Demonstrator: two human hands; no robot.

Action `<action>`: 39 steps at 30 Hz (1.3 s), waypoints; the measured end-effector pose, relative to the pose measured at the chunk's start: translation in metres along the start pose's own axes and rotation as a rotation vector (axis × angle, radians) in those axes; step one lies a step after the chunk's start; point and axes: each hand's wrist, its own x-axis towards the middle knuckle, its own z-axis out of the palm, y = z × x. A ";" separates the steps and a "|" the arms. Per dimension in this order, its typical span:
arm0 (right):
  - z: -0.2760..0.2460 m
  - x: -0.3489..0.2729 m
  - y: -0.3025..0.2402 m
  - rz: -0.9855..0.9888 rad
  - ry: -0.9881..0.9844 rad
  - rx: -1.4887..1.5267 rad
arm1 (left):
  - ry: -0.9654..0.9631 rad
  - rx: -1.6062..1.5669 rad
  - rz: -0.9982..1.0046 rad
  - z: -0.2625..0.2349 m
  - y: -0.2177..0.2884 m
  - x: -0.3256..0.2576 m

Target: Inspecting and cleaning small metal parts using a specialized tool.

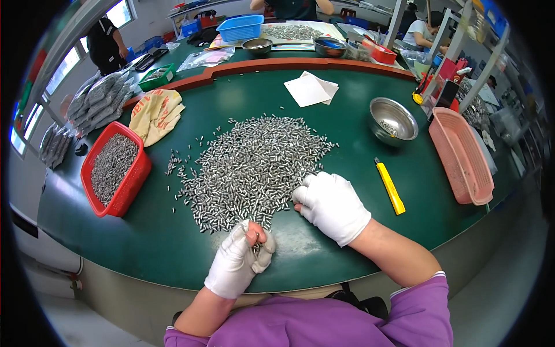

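Note:
A wide pile of small silvery metal pins [254,168] lies spread on the green tabletop [324,257]. At the near edge of the pile, my left hand [240,257], in a white glove with bare fingertips, is curled around a few of these metal pins. My right hand [329,205], gloved the same way, rests palm down against the pile's right edge with its fingers bent inward. Whatever its fingertips may be touching or pinching is hidden under the hand.
On the left stands a red basket [144,165] of metal pins beside a cream cloth bag [156,115]. Toward the right are a yellow cutter [390,186], a steel bowl [378,107] and a pink basket [457,156]. White paper [306,91] lies behind the pile. Other people work farther back.

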 end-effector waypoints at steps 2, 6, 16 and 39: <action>0.000 0.001 -0.001 0.000 0.028 0.012 | 0.005 0.004 0.000 0.001 0.000 0.001; -0.006 0.005 -0.007 -0.007 0.176 0.225 | 0.006 -0.011 0.005 0.001 -0.002 0.001; 0.002 0.001 -0.018 -0.087 0.189 0.550 | -0.005 -0.111 0.002 -0.003 -0.002 0.001; -0.001 -0.003 -0.004 -0.032 0.265 0.821 | -0.040 -0.100 -0.066 -0.006 -0.002 0.015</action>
